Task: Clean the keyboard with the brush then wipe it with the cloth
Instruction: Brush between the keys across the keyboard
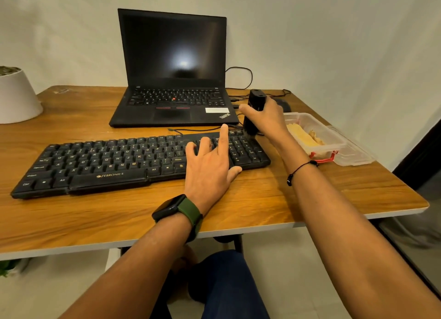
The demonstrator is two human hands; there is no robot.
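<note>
A black Zebronics keyboard [100,161] lies across the wooden desk [238,204]. My left hand [210,161] rests flat on its right part, fingers spread, index finger raised, holding nothing. My right hand [265,118] is closed around a black brush [254,111] held upright, its lower end touching the keyboard's far right corner by the number pad. A yellow cloth [303,137] lies inside a clear plastic box [334,137] to the right of the keyboard.
An open black laptop [171,80] with a dark screen stands behind the keyboard, cables trailing to its right. A black mouse [284,104] sits behind my right hand. A white plant pot [16,96] stands at the far left. The desk's edge runs close in front.
</note>
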